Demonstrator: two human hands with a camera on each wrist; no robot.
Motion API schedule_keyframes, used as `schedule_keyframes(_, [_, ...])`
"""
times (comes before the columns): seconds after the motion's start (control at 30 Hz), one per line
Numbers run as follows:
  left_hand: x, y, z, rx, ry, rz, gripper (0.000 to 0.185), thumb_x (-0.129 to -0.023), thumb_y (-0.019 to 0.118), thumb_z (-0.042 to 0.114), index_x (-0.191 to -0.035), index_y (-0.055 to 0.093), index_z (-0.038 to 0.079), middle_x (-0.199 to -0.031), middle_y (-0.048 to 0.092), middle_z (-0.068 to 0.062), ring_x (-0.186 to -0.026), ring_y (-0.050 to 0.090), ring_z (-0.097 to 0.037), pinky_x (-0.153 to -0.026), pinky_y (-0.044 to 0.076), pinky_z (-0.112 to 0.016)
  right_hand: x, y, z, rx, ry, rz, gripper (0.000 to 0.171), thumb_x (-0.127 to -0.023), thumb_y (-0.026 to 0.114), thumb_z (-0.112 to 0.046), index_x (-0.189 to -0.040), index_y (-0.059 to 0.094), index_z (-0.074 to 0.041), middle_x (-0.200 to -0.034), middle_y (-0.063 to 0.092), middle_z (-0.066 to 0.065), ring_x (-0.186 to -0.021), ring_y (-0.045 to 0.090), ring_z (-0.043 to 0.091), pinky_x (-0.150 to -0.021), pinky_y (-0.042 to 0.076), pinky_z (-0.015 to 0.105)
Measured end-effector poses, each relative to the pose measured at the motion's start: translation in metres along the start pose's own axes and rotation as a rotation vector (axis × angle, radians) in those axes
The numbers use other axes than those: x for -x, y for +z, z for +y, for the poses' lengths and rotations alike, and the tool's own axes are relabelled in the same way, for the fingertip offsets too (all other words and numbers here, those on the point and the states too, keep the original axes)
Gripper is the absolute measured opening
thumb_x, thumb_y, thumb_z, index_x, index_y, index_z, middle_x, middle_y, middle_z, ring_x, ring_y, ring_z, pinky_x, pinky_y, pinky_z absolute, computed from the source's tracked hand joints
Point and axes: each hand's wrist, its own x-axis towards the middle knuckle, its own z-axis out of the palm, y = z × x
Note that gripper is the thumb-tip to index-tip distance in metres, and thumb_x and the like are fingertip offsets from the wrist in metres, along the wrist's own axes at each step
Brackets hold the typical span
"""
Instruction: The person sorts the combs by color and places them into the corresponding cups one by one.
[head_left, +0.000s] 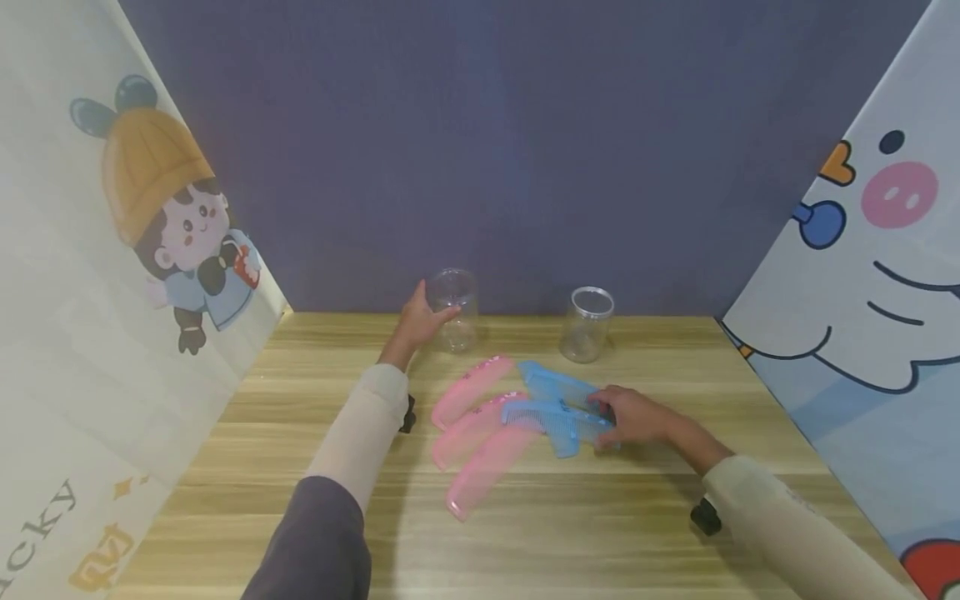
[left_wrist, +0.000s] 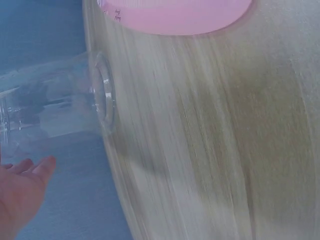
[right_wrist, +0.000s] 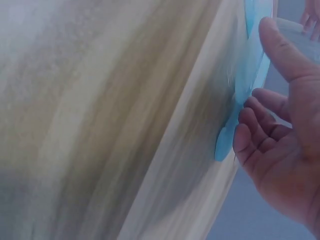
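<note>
My left hand (head_left: 420, 323) is at the left clear jar (head_left: 459, 329), its thumb stretched across the front and a finger up at the left side. In the left wrist view its lower fingers (left_wrist: 45, 170) lie loose below the jar; firm contact is unclear. My right hand (head_left: 637, 417) is over the right end of the blue combs (head_left: 551, 410), thumb and fingers apart. The right wrist view shows the thumb held away from the blue comb (right_wrist: 245, 70), with the other fingers bent close to it. Three pink combs (head_left: 480, 471) lie fanned out left of the overlapping blue ones.
A second clear jar (head_left: 583, 337) with a silvery rim stands at the back right of the wood-grain table (head_left: 600, 533). A dark blue panel (head_left: 510, 167) rises behind the table. Printed cartoon panels flank both sides.
</note>
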Motion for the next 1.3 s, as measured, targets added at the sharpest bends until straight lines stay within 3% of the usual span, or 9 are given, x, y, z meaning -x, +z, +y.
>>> schedule_keyframes(0.2, [-0.002, 0.003, 0.003, 0.031, 0.004, 0.025, 0.111, -0.089, 0.076, 0.047, -0.164, 0.004, 0.008, -0.17, 0.015, -0.021, -0.156, 0.021, -0.042, -0.128, 0.02, -0.058, 0.003, 0.005, -0.004, 0.007, 0.051, 0.019, 0.085, -0.067, 0.093, -0.045, -0.127, 0.061, 0.005, -0.102, 0.064, 0.004, -0.092, 0.058, 0.015, -0.082, 0.055, 0.035])
schedule_keyframes(0.4, [-0.003, 0.003, 0.005, 0.042, 0.013, 0.058, 0.112, -0.086, 0.077, 0.053, -0.164, 0.01, 0.009, -0.169, 0.02, -0.019, -0.155, 0.024, -0.04, -0.128, 0.022, -0.056, 0.004, 0.007, -0.009, -0.01, 0.101, 0.022, 0.071, -0.067, 0.093, -0.039, -0.119, 0.064, 0.0, -0.101, 0.064, 0.002, -0.092, 0.058, 0.014, -0.082, 0.055, 0.035])
schedule_keyframes(0.63, [-0.003, 0.002, 0.006, 0.017, 0.041, 0.11, 0.107, -0.084, 0.08, 0.051, -0.161, 0.023, 0.003, -0.162, 0.035, -0.024, -0.149, 0.036, -0.042, -0.125, 0.031, -0.054, 0.005, 0.008, -0.01, 0.016, 0.094, 0.045, 0.062, -0.07, 0.092, -0.034, -0.117, 0.066, -0.003, -0.102, 0.065, 0.002, -0.092, 0.06, 0.014, -0.081, 0.056, 0.033])
schedule_keyframes(0.97, [-0.001, -0.003, 0.005, 0.009, 0.052, 0.113, 0.104, -0.083, 0.081, 0.052, -0.159, 0.028, 0.003, -0.156, 0.044, -0.024, -0.142, 0.046, -0.041, -0.12, 0.039, -0.053, 0.006, 0.0, -0.002, 0.003, 0.099, 0.054, 0.06, -0.073, 0.09, -0.03, -0.122, 0.07, -0.002, -0.112, 0.073, 0.008, -0.1, 0.067, 0.018, -0.088, 0.059, 0.039])
schedule_keyframes(1.3, [0.0, -0.005, 0.005, 0.002, 0.045, 0.069, 0.106, -0.083, 0.082, 0.05, -0.16, 0.026, 0.003, -0.158, 0.041, -0.025, -0.144, 0.044, -0.042, -0.121, 0.038, -0.054, 0.009, -0.012, 0.007, -0.041, 0.135, 0.073, 0.06, -0.08, 0.086, -0.029, -0.131, 0.067, -0.003, -0.105, 0.074, 0.006, -0.086, 0.064, 0.012, -0.07, 0.054, 0.023])
